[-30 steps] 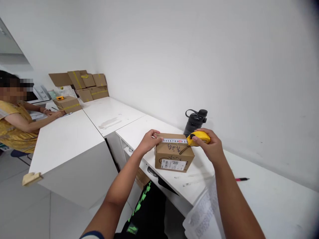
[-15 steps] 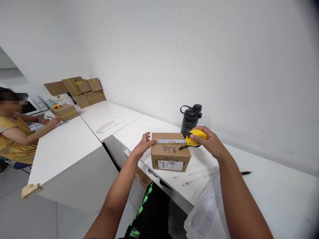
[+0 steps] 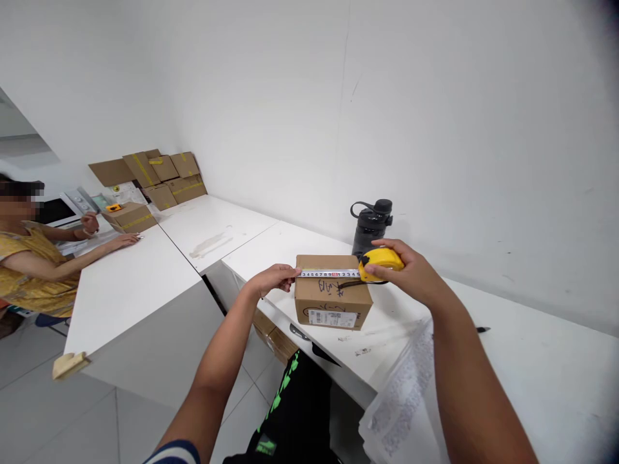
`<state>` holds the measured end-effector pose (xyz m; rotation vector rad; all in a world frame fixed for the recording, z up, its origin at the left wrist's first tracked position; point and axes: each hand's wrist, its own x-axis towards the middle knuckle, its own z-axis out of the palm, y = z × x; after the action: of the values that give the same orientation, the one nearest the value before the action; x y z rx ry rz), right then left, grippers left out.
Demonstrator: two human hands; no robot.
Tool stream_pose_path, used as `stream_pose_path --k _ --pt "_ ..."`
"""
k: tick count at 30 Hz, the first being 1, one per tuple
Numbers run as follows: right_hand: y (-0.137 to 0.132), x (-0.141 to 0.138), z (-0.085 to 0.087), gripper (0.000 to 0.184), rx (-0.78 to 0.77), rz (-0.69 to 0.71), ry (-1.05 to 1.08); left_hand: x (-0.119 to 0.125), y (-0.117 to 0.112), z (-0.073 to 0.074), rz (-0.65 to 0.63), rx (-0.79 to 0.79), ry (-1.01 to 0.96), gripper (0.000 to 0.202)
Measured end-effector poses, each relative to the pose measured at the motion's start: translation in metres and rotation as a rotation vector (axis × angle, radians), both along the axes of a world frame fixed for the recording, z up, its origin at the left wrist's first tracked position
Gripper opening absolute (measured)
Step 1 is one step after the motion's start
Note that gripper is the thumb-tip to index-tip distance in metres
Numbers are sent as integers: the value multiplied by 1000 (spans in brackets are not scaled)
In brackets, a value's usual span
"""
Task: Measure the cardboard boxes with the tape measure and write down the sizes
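Note:
A small brown cardboard box [image 3: 331, 296] with handwriting and a white label stands on the white table [image 3: 507, 380]. A yellow tape measure [image 3: 381, 262] is stretched along the box's top, its white blade [image 3: 329, 274] showing numbers. My right hand [image 3: 405, 272] grips the yellow case at the box's right end. My left hand [image 3: 273, 278] pinches the blade's tip at the box's left edge.
A black water bottle [image 3: 369, 225] stands just behind the box. A pen [image 3: 482, 329] lies to the right, a printed plastic bag [image 3: 401, 399] by my right forearm. At the far left a person sits at another table [image 3: 130, 270] with cardboard boxes [image 3: 162, 174].
My left hand slid off the box top to its left edge, still holding the tape's tip. The camera shifted slightly. The person at the far left raised one hand.

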<state>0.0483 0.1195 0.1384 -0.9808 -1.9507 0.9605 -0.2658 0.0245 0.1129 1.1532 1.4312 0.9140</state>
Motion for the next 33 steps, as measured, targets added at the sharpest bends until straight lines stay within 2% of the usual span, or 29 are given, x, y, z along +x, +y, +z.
stream_pose_path --k 2,4,7,9,12,15,18,21,23,26,28,30,33 --pt "-16 4 13 63 44 63 -139 -7 7 12 -3 42 -61 48" --pt "-36 7 24 61 138 102 -238 -10 21 27 52 109 -38 47" --pt "-68 6 30 55 358 57 -310 -2 48 46 44 176 149 42" --pt "-89 2 28 48 492 -3 -365 11 67 52 -12 192 310 37" --pt "-117 -9 23 39 659 -33 -468 34 87 49 -90 217 601 26" --pt "-135 -23 20 26 765 26 -492 52 94 38 -90 257 795 11" --pt "-138 -36 16 16 840 -6 -437 63 89 29 -59 340 904 13" --pt "-131 -43 11 20 895 -30 -445 66 80 23 -38 455 1040 18" --pt "-126 -41 11 24 839 44 -418 66 77 20 -19 473 1039 19" --pt "-117 -34 24 23 559 125 -214 65 77 15 25 444 927 17" --pt "-106 -30 38 27 325 64 -51 65 75 14 99 402 830 17" --pt "-88 -27 50 39 130 -29 100 67 68 16 156 332 729 21" --pt "-61 -23 55 51 -144 -55 299 73 41 27 220 246 552 32"
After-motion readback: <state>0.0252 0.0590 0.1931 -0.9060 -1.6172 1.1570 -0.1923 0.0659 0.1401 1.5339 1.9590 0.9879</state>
